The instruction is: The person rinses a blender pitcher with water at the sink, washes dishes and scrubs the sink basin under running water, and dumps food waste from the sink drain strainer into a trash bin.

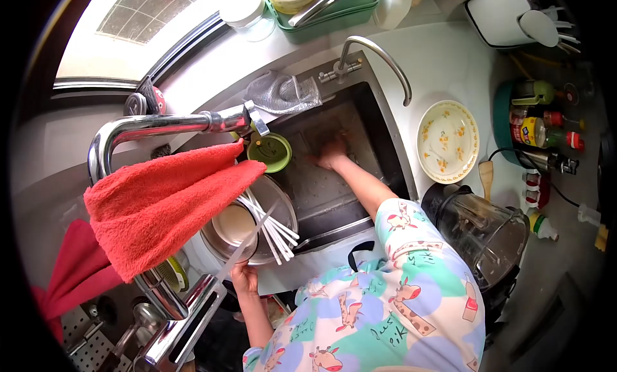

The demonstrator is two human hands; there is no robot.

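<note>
My right hand (331,153) reaches down into the dark sink (379,147), its fingertips blurred near the sink floor, so their grip is unclear. At the near left of the sink, my left hand (244,279) has its fingers closed at the rim of a metal bowl (283,208). A smaller round container (234,225) with a pale inside sits in that bowl, and several white sticks (273,234) lie across it. Just above the bowl is a green bowl (270,152). A silvery mesh cloth (283,92) lies on the sink's back edge.
Red towels (167,205) hang from a chrome rail (154,123) at the left. A curved faucet (379,51) rises behind the sink. To the right are a flowered bowl (448,142), a transparent jug (479,234), a wooden spatula (486,179) and bottles (530,131).
</note>
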